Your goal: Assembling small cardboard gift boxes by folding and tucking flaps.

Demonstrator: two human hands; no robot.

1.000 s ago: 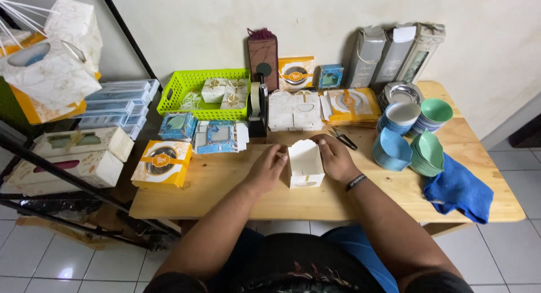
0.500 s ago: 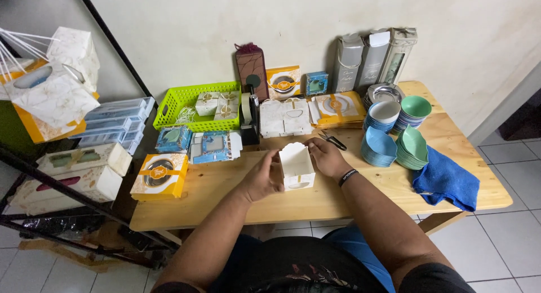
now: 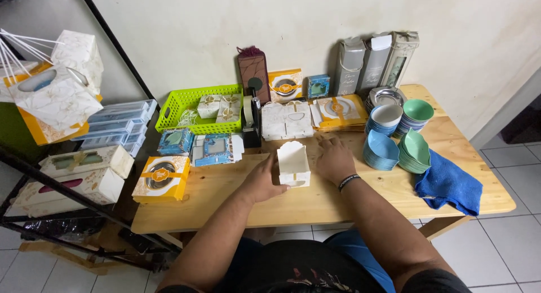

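Since the earlier frame, the right hand [image 3: 333, 159] has been drawn off the small white box [image 3: 293, 164] and is now laid flat on the wooden table [image 3: 225, 197], palm down, its fingers spread moderately and closed on nothing. A narrow gap is seen between its fingers and the box's right wall. A dark band is worn on that wrist.

The left hand [image 3: 264, 179] is kept against the box: its fingers are pressed to the left wall, the thumb low near the front corner, the hand only partly curled rather than closed around the box. The box is stood upright on the table between the two hands, open at the top, with a scalloped back flap raised.

Beyond the fingertips of the right hand, flat white and orange carton blanks [image 3: 313, 117] are laid in a row. Beyond the left fingertips a black tape dispenser [image 3: 251, 121] is stood, with blue windowed boxes [image 3: 211, 147] to its left and a lime green basket [image 3: 198, 108] farther back. To the outer side of the right hand, stacks of blue and green bowls [image 3: 400, 141] are set, and a blue cloth [image 3: 448, 186] is draped at the table's edge. An orange windowed box [image 3: 162, 177] is placed well to the outer side of the left hand.
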